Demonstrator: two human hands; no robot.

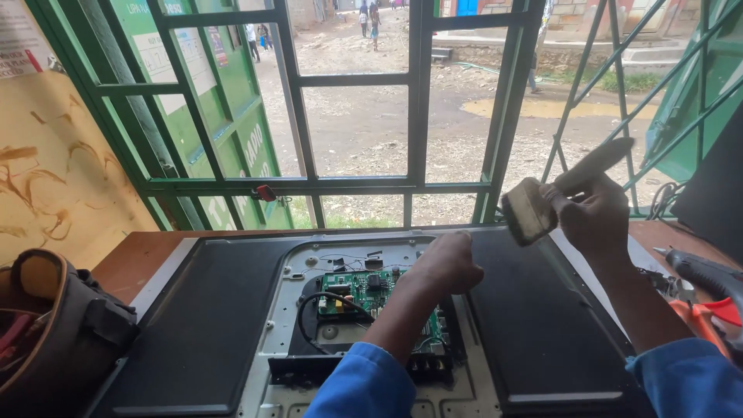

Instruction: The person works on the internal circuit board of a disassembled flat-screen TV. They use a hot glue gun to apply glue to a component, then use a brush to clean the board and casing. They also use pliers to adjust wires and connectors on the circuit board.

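Observation:
A flat television (209, 325) lies face down on the wooden bench, its back cover off in the middle. A green circuit board (357, 292) with a black cable sits exposed on the pale metal chassis. My left hand (445, 263) is closed in a fist and rests on the far edge of the chassis, just past the board. My right hand (594, 213) is raised above the set's right side and grips a worn paintbrush (542, 203) by its wooden handle, bristles pointing left.
A brown and black bag (54, 325) sits at the bench's left edge. A grey power tool (708, 272) and orange-handled pliers (700, 317) lie at the right. A green metal window grille (418, 101) stands behind, with a dirt street outside.

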